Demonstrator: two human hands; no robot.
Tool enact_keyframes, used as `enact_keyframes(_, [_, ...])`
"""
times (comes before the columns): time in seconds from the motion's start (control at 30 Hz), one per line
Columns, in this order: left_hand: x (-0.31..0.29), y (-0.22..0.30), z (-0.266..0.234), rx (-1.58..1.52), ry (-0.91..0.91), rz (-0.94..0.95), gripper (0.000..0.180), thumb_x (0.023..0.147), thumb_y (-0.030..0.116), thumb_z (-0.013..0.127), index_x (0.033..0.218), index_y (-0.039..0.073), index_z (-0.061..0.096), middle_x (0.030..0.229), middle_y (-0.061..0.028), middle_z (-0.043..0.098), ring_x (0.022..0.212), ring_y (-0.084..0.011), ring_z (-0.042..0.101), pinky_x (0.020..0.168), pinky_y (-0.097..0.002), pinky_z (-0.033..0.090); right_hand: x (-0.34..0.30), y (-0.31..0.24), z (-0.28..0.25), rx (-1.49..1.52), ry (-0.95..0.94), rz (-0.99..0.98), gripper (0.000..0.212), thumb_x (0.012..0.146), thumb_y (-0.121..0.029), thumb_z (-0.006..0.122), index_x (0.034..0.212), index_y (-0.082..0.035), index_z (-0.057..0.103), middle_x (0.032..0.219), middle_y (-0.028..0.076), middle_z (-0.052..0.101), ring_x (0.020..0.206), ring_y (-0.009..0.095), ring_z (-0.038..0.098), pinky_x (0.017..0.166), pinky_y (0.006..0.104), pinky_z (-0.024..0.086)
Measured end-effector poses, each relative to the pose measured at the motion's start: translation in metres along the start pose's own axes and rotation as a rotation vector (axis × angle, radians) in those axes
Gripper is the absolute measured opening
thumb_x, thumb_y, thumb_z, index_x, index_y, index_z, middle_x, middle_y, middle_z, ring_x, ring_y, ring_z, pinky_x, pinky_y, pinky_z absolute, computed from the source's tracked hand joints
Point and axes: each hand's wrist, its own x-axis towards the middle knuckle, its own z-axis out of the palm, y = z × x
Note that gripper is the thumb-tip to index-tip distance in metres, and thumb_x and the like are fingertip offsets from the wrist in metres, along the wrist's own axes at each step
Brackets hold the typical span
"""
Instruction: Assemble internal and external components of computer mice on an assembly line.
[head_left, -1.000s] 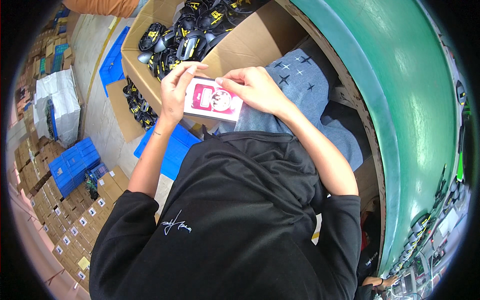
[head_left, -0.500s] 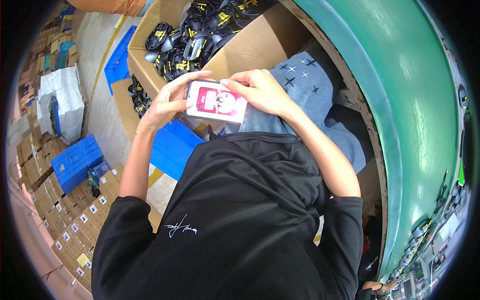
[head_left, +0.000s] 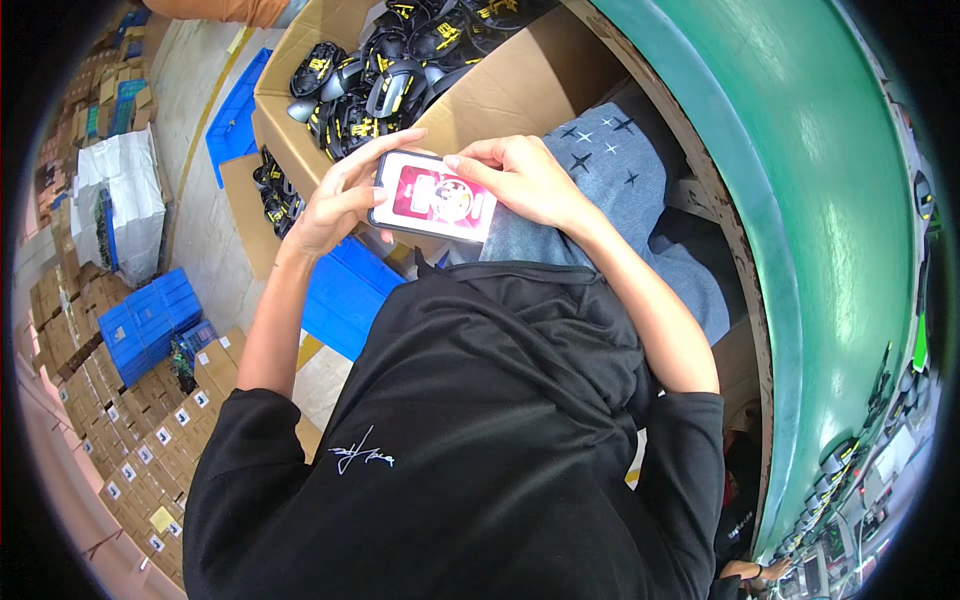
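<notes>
A smartphone (head_left: 408, 213) with a lit white and red screen lies sideways between my two hands, above my lap. My left hand (head_left: 338, 200) grips its left end, thumb on the near left edge and a finger reaching over the top. At the other end my right hand (head_left: 525, 182) holds the phone, its thumb over the upper right of the screen. The fingers behind the phone are hidden. Grey-blue trousers (head_left: 620, 165) with star shapes cover my leg just right of the phone.
Beyond my hands stands an open cardboard box (head_left: 500, 100) full of black and yellow parts. Blue plastic (head_left: 345, 295) lies below my left forearm. A green worktable (head_left: 800, 200) curves along the right. Stacked cartons (head_left: 150, 450) and a blue crate (head_left: 150, 320) stand at left.
The picture on the phone's screen has shifted slightly. My left hand has moved a little, its upper finger lifting away from the phone's top edge. My right hand stays nearly in place.
</notes>
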Motion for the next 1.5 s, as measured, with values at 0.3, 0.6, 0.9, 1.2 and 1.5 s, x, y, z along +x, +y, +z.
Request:
enact_keyframes(0.3, [0.004,-0.012,0.006,0.099,0.138,0.098,0.067,0.076,0.022,0.053,0.139,0.001,0.044,0.124,-0.0116,0.057,0.101,-0.0134,0.058,0.055,-0.0195,0.051,-0.001,0.006,0.000,0.020,0.002,-0.087,0.034,0.092,-0.027,0.059,0.104,0.003,0.069,0.084,0.013,0.072,0.076,0.015,0.066,0.072,0.0299,0.051])
enact_keyframes(0.6, [0.009,-0.018,0.011,0.063,0.224,0.135,0.059,0.079,0.017,0.050,0.135,-0.002,0.049,0.119,-0.0139,0.062,0.111,-0.0188,0.058,0.098,-0.0306,0.044,-0.001,0.003,-0.001,0.003,-0.013,-0.035,0.033,0.091,-0.026,0.060,0.103,0.004,0.069,0.085,0.013,0.072,0.078,0.015,0.067,0.072,0.0293,0.051])
enact_keyframes(0.9, [0.015,-0.023,0.007,0.084,0.239,0.173,0.050,0.084,0.017,0.046,0.129,-0.004,0.054,0.115,-0.0139,0.063,0.107,-0.0189,0.060,0.095,-0.0302,0.046,0.000,-0.004,-0.004,0.034,-0.027,0.050,0.040,0.089,-0.035,0.061,0.106,0.001,0.070,0.089,0.018,0.072,0.081,0.023,0.071,0.073,0.0344,0.053])
enact_keyframes(1.2, [0.035,-0.030,-0.003,0.061,0.257,0.068,0.043,0.094,0.036,0.045,0.103,-0.002,0.064,0.100,-0.0108,0.065,0.094,-0.0178,0.063,0.085,-0.0291,0.049,-0.003,0.007,0.004,0.050,0.079,-0.119,0.038,0.093,-0.031,0.058,0.113,0.001,0.065,0.080,0.014,0.071,0.073,0.017,0.067,0.070,0.0322,0.052])
enact_keyframes(1.5, [0.038,-0.023,-0.008,-0.031,0.128,-0.047,0.043,0.092,0.035,0.047,0.101,-0.001,0.066,0.096,-0.0093,0.067,0.089,-0.0158,0.064,0.081,-0.0277,0.050,-0.002,-0.001,0.001,0.047,0.059,-0.062,0.040,0.094,-0.034,0.058,0.118,-0.002,0.062,0.070,0.011,0.067,0.065,0.014,0.064,0.063,0.0304,0.049])
